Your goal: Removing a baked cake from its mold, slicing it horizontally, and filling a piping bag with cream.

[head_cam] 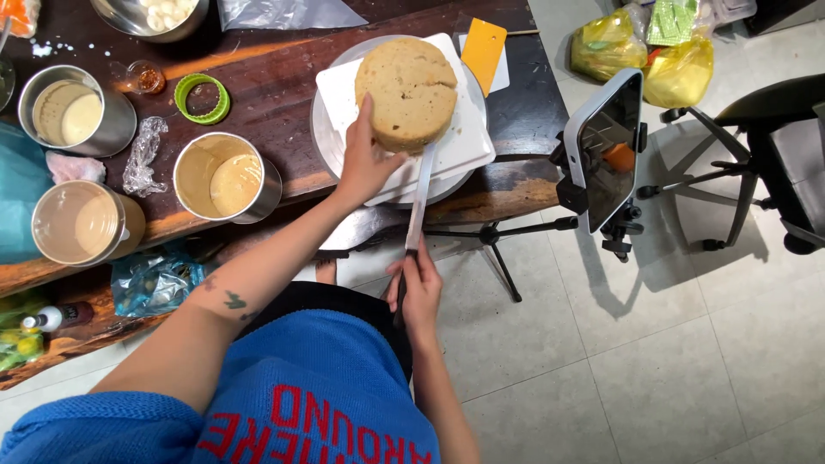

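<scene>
Over on the table (284,103), three tins of batter (228,178) stand left of the round cake (407,90) on its white board (468,137). Left hand (368,163) presses flat against the cake's side; right hand (417,292) is clamped on a long knife (421,193) entering the cake's near edge.

The knife (418,202) tip is hidden under the sponge cake (407,90), its handle inside the right hand (415,292)

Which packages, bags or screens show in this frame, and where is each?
Phone: dark screen, on a tripod right of the table.
Yellow plastic bags: floor, upper right.
Clear plastic bag: table's far edge.
Bluish crinkled packet: lower shelf, left.
Small white-capped bottle: far left.
</scene>
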